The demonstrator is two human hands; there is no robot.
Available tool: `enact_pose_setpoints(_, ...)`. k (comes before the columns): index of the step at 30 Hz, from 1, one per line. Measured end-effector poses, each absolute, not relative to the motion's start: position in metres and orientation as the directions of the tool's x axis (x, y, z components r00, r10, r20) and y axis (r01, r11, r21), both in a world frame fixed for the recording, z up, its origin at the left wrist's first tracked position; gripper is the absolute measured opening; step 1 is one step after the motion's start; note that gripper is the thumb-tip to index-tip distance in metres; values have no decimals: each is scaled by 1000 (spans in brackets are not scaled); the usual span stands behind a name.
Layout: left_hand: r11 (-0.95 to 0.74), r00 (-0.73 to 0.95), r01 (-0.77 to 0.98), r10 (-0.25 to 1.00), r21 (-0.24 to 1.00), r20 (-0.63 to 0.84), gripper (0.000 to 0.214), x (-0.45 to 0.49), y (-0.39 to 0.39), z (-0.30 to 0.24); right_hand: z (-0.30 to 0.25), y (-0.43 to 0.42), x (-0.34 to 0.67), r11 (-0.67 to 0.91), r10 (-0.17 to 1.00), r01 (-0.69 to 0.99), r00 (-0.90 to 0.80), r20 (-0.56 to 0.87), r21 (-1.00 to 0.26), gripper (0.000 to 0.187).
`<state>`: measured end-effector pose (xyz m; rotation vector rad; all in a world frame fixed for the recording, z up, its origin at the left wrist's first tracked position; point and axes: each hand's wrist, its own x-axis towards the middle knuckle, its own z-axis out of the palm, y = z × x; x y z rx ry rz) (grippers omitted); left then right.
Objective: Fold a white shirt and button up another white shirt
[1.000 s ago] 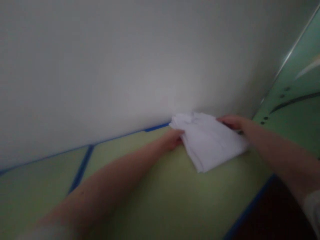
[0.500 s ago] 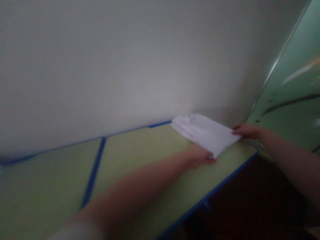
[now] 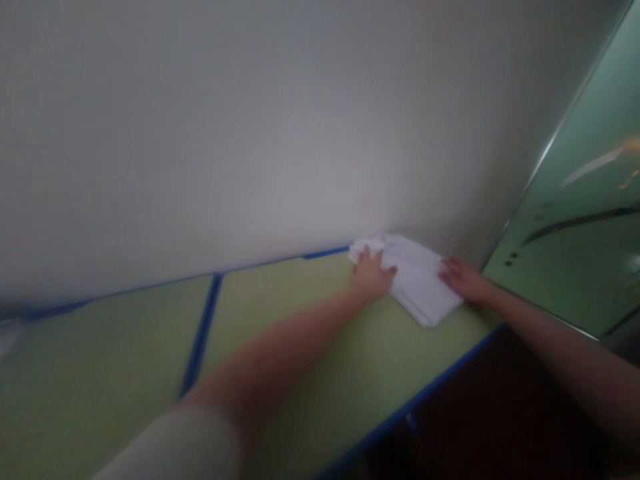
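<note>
A folded white cloth [image 3: 423, 283] lies on the far right part of the pale yellow-green table [image 3: 280, 293], close to the wall. Spread fingers of my left hand [image 3: 373, 273] rest on the cloth's left end. On its right edge lies my right hand [image 3: 465, 279], fingers stretched out and flat over the fabric. The picture is dim and somewhat blurred, so the exact kind of cloth is not clear.
Behind the table rises a plain grey-white wall [image 3: 225, 133]. A blue strip [image 3: 203, 333] marks a seam between two tabletops, and blue edging runs around them. To the right stands a green glossy panel [image 3: 575, 220]. Something whitish [image 3: 7, 337] shows at the far left edge.
My left hand has moved from the cloth's near corner to its left end and spread its fingers. My right hand has let go of the right corner; the cloth now lies flatter.
</note>
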<state>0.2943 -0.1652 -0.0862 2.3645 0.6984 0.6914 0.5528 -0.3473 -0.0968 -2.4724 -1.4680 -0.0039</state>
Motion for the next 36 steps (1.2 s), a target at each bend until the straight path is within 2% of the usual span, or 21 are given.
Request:
enact_pose_setpoints(1, -783, 789, 328, 535, 529, 303, 67, 299, -160, -90, -101, -351, 548, -457, 861, 869, 486, 149, -191, 67)
enact_pose_setpoints(3, -865, 888, 328, 419, 379, 188, 69, 308, -150, -99, -106, -356, 540, -453, 868, 880, 472, 154, -145, 69)
enact_pose_setpoints(5, -892, 924, 336, 375, 301, 79, 74, 316, -138, -106, -108, -356, 538, -450, 876, 885, 463, 134, -117, 70)
enact_pose_setpoints(8, -894, 924, 364, 382, 262, 18, 78, 327, -116, -112, -108, -343, 540, -452, 883, 888, 459, 99, -85, 73)
enact_pose_setpoints(16, -873, 899, 428, 437, 234, -15, 83, 332, -85, -112, -112, -320, 552, -459, 883, 886, 464, 79, -75, 75)
enact_pose_setpoints(23, -914, 940, 322, 339, 248, 30, 97, 311, -118, -112, -115, -381, 545, -459, 888, 888, 459, 7, -26, 81)
enact_pose_setpoints(26, -935, 970, 227, 243, 274, 26, 96, 289, -142, -106, -113, -404, 535, -474, 880, 880, 474, 7, -17, 83)
enact_pose_setpoints(31, -943, 996, -62, -37, 328, 83, 85, 245, -197, -95, -97, -419, 511, -484, 874, 874, 485, 31, -41, 75)
enact_pose_setpoints(33, -931, 987, -147, -118, 333, 107, 82, 235, -222, -91, -87, -415, 495, -452, 887, 892, 452, 94, -29, 75)
enact_pose_setpoints(36, -923, 980, -190, -160, 335, 117, 82, 230, -251, -88, -78, -404, 463, -328, 937, 945, 322, 137, 19, 80)
